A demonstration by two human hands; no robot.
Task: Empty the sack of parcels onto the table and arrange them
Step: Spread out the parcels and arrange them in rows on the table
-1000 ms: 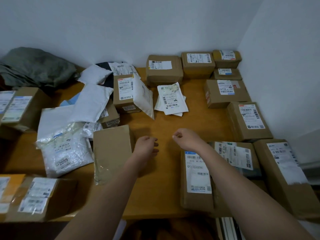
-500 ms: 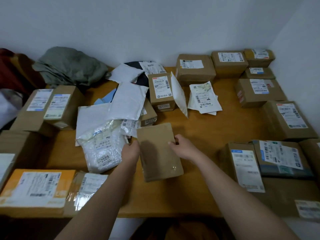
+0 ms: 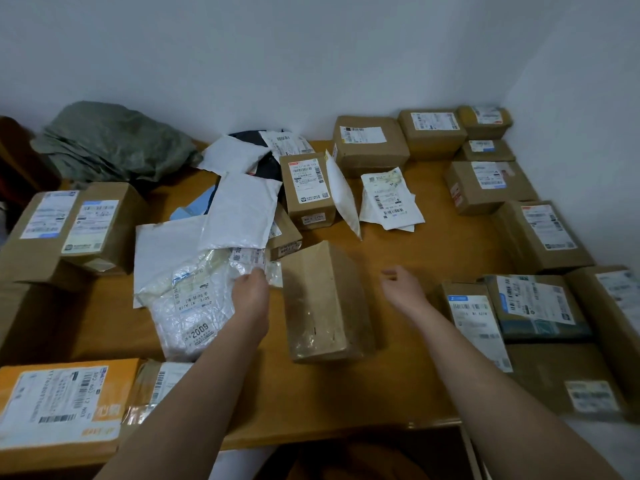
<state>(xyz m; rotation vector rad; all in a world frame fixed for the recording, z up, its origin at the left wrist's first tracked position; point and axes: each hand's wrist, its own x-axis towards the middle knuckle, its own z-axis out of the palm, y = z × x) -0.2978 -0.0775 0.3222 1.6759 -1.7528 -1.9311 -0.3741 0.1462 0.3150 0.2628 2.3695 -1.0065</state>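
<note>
A person sorts parcels at a wooden bench [image 3: 408,258], both bare arms reaching in from the near edge. A plain brown box [image 3: 325,303], gripped between both hands half a second ago, now stands alone at the bench's centre, label side hidden. The right hand [image 3: 403,289] has let go and hangs open, fingers spread, just right of the box. The left hand [image 3: 251,292] has shifted to the crinkled white mailer marked 2009 [image 3: 194,306], fingers closed on its upper edge, which suggests the soft packets are next to be arranged. Nearest the camera, an orange-labelled carton [image 3: 59,400] sits at the left corner. Labelled boxes run in a neat line along the right side [image 3: 540,233] and across the far right corner [image 3: 433,131], work apparently done. Beyond the left hand, white mailers [image 3: 242,209] and a few small boxes still lie in a loose heap. At the far left, the grey-green sack [image 3: 110,140] lies slumped and flat against the wall, seemingly emptied.
</note>
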